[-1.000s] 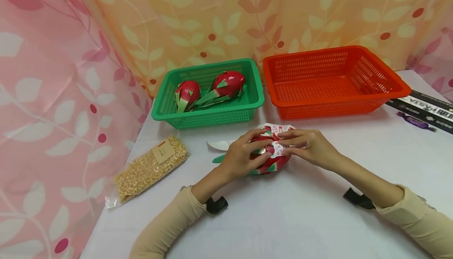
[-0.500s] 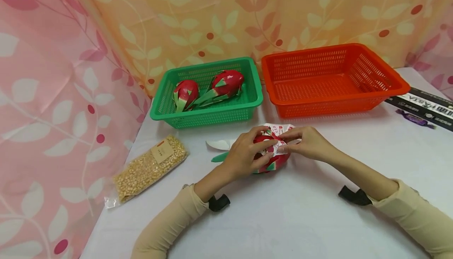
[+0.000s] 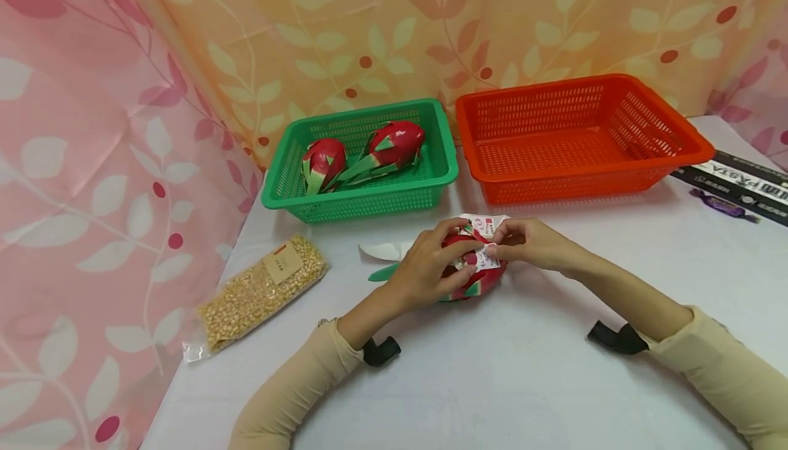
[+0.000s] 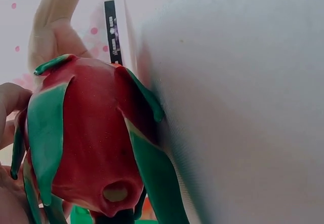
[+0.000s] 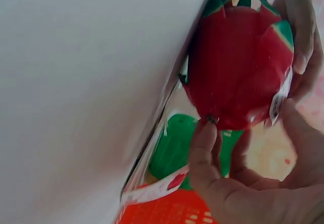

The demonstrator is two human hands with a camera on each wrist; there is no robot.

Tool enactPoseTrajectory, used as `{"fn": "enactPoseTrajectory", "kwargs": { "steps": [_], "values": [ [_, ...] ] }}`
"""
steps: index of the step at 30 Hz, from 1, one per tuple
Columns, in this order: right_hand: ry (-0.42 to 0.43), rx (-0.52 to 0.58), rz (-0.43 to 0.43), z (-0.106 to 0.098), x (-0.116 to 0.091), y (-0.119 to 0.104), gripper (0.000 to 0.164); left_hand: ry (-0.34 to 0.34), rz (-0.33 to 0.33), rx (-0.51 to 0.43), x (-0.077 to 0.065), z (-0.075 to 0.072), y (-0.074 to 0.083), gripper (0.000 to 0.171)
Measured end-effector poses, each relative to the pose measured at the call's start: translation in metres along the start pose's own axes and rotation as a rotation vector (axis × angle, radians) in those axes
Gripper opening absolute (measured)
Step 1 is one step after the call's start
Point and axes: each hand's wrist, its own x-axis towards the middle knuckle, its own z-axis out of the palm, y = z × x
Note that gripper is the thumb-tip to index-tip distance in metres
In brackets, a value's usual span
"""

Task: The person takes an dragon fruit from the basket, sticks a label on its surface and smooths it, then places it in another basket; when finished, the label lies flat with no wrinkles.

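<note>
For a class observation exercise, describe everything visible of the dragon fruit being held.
The dragon fruit is rounded, glossy red, like smooth plastic. Green-tipped flaps project from it; one end has a round recess. It lies on the white table; the left hand holds it, the right hand touches a white printed label on top.

The tabletop [image 3: 511, 375] nearer than the dragon fruit [image 4: 96, 138] offers passage; a green basket [image 3: 369, 206] and red basket [image 3: 572, 188] obstruct.

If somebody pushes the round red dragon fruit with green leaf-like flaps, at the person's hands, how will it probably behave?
The dragon fruit would probably roll, because its body is rounded. The roll may be uneven, since green flaps stick out from it. Its smooth, slightly shiny skin might also feel a little slippery.
</note>
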Motion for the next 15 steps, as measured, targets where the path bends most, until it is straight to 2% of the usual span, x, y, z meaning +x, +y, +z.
{"fn": "enactPoseTrajectory", "kwargs": {
  "steps": [3, 7, 11, 15],
  "values": [
    [-0.035, 0.013, 0.013, 0.0008, 0.0025, -0.0004, 0.026, -0.007, 0.0, 0.008, 0.0005, 0.0003, 0.0, 0.03],
    [-0.089, 0.114, 0.032, -0.0013, 0.0039, 0.0004, 0.023, -0.007, 0.005, 0.011, 0.0005, 0.0006, -0.0006, 0.03],
    [-0.091, 0.187, 0.046, -0.0023, 0.0049, 0.0007, 0.014, -0.006, 0.004, 0.005, 0.0003, 0.0007, -0.0014, 0.03],
    [-0.089, 0.215, 0.041, -0.0019, 0.0054, -0.0004, 0.009, -0.015, 0.002, 0.001, 0.0007, 0.0008, -0.002, 0.032]
  ]
}}
